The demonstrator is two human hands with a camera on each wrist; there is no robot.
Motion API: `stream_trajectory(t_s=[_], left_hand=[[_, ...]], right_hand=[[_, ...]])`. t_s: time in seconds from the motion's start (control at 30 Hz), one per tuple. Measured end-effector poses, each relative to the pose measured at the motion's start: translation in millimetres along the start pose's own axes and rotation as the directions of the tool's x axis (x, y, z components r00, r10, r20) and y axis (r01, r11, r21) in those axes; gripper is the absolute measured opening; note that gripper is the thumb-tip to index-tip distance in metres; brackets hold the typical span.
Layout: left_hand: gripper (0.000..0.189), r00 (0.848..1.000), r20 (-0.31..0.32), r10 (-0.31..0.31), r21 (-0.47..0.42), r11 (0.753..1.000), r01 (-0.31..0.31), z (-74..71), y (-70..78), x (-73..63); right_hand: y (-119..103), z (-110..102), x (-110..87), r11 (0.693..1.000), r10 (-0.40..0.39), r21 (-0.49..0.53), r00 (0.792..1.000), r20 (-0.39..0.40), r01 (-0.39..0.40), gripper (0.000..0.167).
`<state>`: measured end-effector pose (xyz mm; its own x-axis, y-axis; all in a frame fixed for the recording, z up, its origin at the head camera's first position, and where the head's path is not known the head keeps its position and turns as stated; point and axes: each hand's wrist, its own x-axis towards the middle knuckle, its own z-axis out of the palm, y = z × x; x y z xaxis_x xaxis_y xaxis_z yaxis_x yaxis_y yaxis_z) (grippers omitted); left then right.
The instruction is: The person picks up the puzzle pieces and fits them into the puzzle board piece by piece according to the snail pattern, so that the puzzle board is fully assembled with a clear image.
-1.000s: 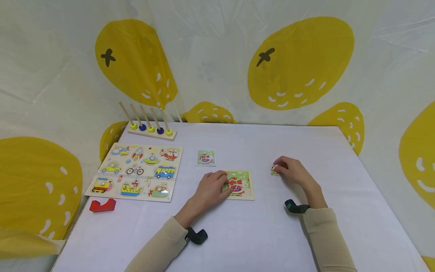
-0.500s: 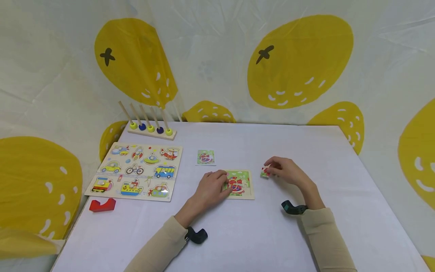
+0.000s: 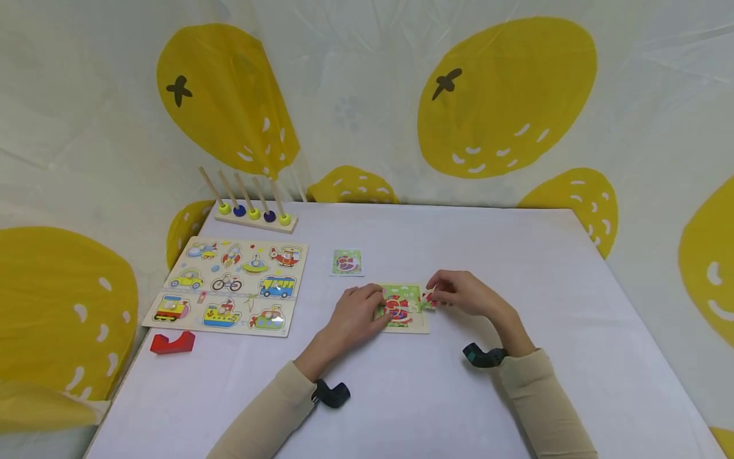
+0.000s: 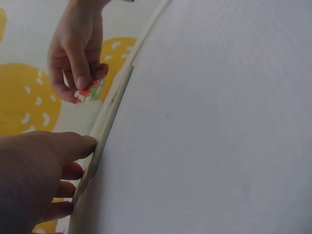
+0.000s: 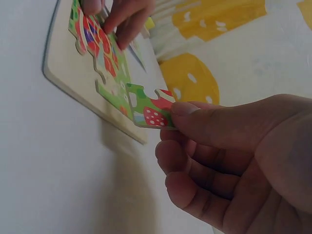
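Note:
My right hand (image 3: 467, 293) pinches a jigsaw piece (image 5: 148, 108) between thumb and fingers. The piece is green with red and a dotted red patch, and it is tilted beside the right edge of a wooden puzzle board (image 3: 415, 329). A picture of red fruit, made of joined pieces (image 5: 105, 53), covers part of that board; bare wood shows along one side. My left hand (image 3: 355, 317) rests on the board's left side, its fingertips touching it and hiding that end. In the left wrist view, the left thumb (image 4: 80, 145) lies at the board's edge.
A small picture card (image 3: 346, 262) lies behind the puzzle board. To the left are a knobbed vehicle puzzle (image 3: 197, 293), a red notched block (image 3: 172, 343) and a wooden peg stand (image 3: 255, 223) with yellow and blue beads. A fruit-print curtain (image 3: 367, 83) hangs behind the table.
My right hand has carried the pinched jigsaw piece leftward, from well apart to the board's right edge. The left hand has stayed on the board.

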<state>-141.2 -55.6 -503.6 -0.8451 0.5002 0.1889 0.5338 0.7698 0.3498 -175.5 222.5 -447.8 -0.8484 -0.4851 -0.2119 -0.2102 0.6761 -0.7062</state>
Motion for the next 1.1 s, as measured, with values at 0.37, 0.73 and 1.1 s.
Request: stream_trajectory(t_s=[0.37,0.73,1.1], left_hand=[[0.028,1.0,0.005,0.0,0.02,1.0,0.0,-0.5,-1.0,1.5],[0.028,1.0,-0.01,0.013,0.0,1.0,-0.014,0.5,-1.5,1.0],[0.027,1.0,-0.016,0.014,-0.001,1.0,-0.014,1.0,-1.8,0.6]], right_hand=[[-10,17,8.3,0.997,-0.06,-0.033,0.991,0.121,0.065,0.012],[-13,27,10.4,0.99,-0.085,-0.099,0.99,0.114,0.097,0.011],[-13,33,13.2,0.986,-0.097,-0.125,0.992,0.086,0.107,0.011]])
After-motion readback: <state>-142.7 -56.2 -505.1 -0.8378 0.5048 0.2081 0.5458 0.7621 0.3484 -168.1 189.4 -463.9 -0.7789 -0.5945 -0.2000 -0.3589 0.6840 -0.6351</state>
